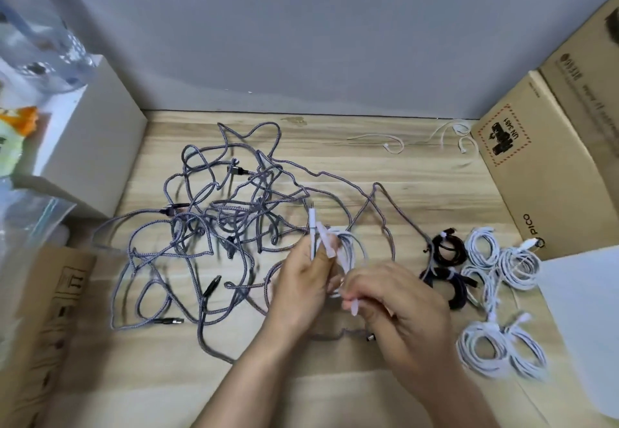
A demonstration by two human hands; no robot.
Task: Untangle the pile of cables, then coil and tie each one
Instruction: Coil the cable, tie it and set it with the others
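Left hand: curling its fingers round a white cable, gathered into a small coil; one white plug end is sticking up above the fingers.
Right hand: pinching a short pale strip just beside the coil, fingers curled; what the strip is, blur is hiding.
Counter: pale wood-grain planks, matte, lying under both forearms and reaching back to the wall.
Coiled white cables: lying to the right of the hands, smooth round loops, several bundles touching one another.
Coiled black cables: sitting between the right hand and the white bundles, two dark rings with pale ties across them.
Tangled cables: sprawling left of the hands, grey-purple braided cord in loose crossing loops with dark metal plugs showing; one strand is running right, behind the hands, toward the black coils.
White sheet: lying flat at the right edge, near the white bundles.
Cardboard boxes: standing on the right, brown, printed "PICO" and a red-bordered label; another brown box is sitting at the near left.
White box: standing at the far left, plain sides, with clear plastic bags above it.
Loose ties: lying far right near the wall, thin, pale and curved.
Wall: rising plain grey behind the counter.
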